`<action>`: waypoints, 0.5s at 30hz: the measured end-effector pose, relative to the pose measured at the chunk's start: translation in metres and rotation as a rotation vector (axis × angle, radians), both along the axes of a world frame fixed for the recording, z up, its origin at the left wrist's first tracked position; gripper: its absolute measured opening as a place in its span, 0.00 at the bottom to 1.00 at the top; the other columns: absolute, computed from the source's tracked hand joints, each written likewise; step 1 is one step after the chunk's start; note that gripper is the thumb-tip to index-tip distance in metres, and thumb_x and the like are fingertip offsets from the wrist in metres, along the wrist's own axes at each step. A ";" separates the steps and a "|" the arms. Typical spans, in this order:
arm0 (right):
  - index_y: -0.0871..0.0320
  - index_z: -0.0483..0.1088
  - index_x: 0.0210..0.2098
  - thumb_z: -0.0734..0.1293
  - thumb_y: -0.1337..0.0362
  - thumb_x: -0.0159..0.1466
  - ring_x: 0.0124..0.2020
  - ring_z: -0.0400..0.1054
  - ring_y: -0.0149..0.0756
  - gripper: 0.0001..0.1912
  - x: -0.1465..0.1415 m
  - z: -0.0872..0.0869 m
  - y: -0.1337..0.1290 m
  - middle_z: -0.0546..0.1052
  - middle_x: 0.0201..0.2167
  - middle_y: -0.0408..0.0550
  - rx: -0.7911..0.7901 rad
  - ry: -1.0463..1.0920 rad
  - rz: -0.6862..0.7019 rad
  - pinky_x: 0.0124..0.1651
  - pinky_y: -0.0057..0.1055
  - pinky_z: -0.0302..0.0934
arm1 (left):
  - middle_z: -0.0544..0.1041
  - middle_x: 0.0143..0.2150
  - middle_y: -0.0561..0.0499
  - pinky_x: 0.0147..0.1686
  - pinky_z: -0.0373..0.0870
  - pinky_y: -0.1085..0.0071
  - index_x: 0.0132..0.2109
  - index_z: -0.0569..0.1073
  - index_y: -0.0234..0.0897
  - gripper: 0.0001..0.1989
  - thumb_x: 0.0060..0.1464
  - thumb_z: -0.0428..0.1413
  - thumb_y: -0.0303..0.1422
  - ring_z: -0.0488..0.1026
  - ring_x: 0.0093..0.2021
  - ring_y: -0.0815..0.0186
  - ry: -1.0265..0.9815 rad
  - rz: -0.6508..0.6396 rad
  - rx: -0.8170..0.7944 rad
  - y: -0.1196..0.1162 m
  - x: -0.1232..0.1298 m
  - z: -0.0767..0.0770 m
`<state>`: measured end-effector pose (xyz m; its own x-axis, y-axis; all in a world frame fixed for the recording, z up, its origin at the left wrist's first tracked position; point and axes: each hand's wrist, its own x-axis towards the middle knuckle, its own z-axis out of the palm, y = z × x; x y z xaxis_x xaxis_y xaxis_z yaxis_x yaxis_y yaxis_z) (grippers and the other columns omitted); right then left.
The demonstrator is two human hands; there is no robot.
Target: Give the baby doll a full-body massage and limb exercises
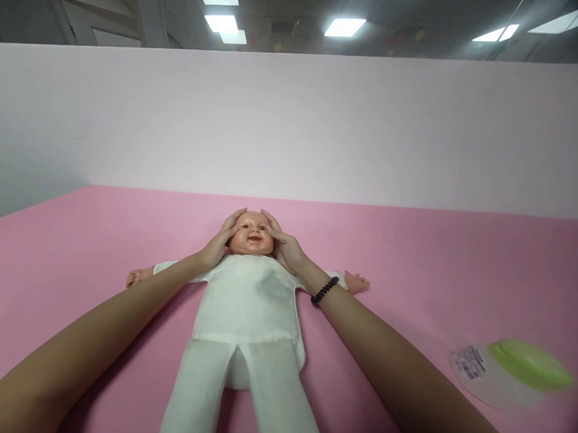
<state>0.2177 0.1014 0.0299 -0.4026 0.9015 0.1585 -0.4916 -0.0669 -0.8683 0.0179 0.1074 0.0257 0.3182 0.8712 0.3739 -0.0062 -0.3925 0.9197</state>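
Observation:
A baby doll lies on its back on the pink surface, its feet cut off by the bottom of the view. It has a soft white cloth body with hard plastic head and hands. My left hand is cupped against the left side of the doll's head, thumb by its cheek. On the other side my right hand cups the head the same way, fingers curving toward the crown. Together the two hands hold the head between them. A black beaded bracelet circles my right wrist.
To the right, a translucent container with a green lid and a printed label lies on the pink surface. A white wall rises behind the surface. Lit ceiling panels show above it.

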 end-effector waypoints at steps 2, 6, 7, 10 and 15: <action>0.43 0.56 0.70 0.68 0.58 0.65 0.71 0.56 0.37 0.36 0.000 -0.001 0.001 0.60 0.71 0.39 0.003 0.002 -0.002 0.73 0.45 0.54 | 0.53 0.76 0.51 0.74 0.49 0.53 0.73 0.56 0.45 0.32 0.65 0.49 0.44 0.50 0.75 0.52 -0.017 0.003 0.002 0.000 0.001 -0.001; 0.43 0.54 0.71 0.66 0.59 0.66 0.70 0.57 0.38 0.36 -0.002 -0.002 0.003 0.59 0.71 0.40 -0.016 0.020 -0.004 0.73 0.44 0.55 | 0.54 0.76 0.48 0.73 0.50 0.53 0.72 0.57 0.43 0.31 0.66 0.48 0.45 0.52 0.74 0.53 -0.061 0.014 -0.023 -0.001 0.003 0.000; 0.43 0.53 0.72 0.66 0.59 0.67 0.70 0.58 0.38 0.36 -0.003 -0.002 0.003 0.59 0.71 0.40 -0.024 0.025 -0.002 0.73 0.44 0.55 | 0.54 0.76 0.48 0.73 0.51 0.53 0.72 0.57 0.43 0.31 0.66 0.48 0.46 0.53 0.74 0.53 -0.071 0.015 -0.032 -0.002 0.003 0.000; 0.45 0.52 0.73 0.64 0.58 0.69 0.69 0.60 0.38 0.35 -0.005 -0.002 0.002 0.60 0.71 0.42 -0.039 0.029 -0.025 0.73 0.42 0.55 | 0.56 0.75 0.46 0.72 0.54 0.53 0.72 0.57 0.43 0.31 0.66 0.48 0.48 0.56 0.73 0.52 -0.092 0.028 -0.062 -0.005 0.006 0.003; 0.43 0.58 0.70 0.63 0.55 0.70 0.69 0.59 0.37 0.30 -0.008 -0.008 0.008 0.61 0.70 0.40 0.008 0.002 -0.109 0.72 0.41 0.55 | 0.62 0.72 0.43 0.69 0.60 0.55 0.70 0.57 0.39 0.31 0.66 0.48 0.47 0.62 0.70 0.54 -0.142 0.110 -0.147 -0.004 0.011 0.002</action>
